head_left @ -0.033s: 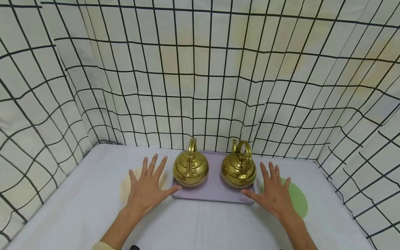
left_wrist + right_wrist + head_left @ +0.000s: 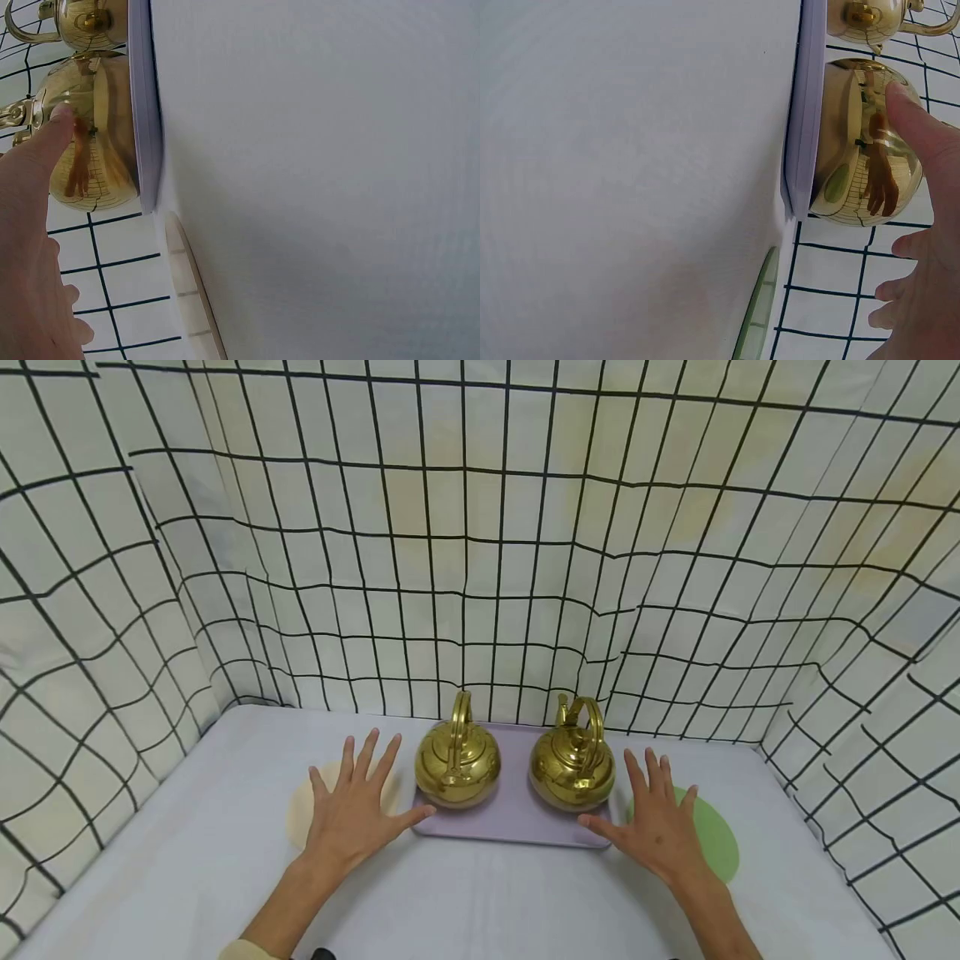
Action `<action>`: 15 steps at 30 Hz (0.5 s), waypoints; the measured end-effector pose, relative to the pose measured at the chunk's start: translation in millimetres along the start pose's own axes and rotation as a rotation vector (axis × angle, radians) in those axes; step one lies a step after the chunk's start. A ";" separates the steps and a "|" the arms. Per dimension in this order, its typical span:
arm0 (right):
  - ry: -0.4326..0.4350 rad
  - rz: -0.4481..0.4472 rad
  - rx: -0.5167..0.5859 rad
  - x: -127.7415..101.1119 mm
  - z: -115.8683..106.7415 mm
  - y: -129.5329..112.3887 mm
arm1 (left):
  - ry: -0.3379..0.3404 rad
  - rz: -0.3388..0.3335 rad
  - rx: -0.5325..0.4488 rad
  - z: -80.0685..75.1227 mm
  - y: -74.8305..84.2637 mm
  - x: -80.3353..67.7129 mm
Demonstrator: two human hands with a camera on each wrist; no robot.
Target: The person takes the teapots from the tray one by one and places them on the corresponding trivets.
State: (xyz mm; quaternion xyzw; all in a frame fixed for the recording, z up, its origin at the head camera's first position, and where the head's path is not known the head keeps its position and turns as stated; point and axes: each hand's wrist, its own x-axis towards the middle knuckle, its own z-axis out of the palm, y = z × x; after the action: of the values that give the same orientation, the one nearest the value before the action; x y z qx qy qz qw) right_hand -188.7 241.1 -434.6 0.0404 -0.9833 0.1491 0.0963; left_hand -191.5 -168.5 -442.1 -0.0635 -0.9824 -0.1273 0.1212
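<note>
Two kettles (image 2: 457, 764) on tray (image 2: 516, 806); left hand (image 2: 351, 817), right hand (image 2: 658, 828) spread, holding nothing; likely pre-grasp, next move calling for inward reach

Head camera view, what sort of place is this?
Probably a staged work booth: black-gridded white walls line three sides of a white table, with two gold kettles on a lilac tray.

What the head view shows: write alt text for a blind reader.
Two gold kettles stand on a lilac tray between a person's spread left hand and right hand; the hands partly hide a cream disc and a green disc.
</note>
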 end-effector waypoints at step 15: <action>-0.020 0.002 0.003 0.9 0.4 2.0 | -0.009 0.002 -0.007 0.0 2.8 0.2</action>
State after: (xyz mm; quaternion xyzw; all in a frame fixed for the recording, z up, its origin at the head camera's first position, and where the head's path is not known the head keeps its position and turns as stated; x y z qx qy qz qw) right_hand -189.9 242.8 -435.3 0.0412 -0.9841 0.1500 0.0861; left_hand -191.3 -165.8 -441.4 -0.0653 -0.9824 -0.1304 0.1167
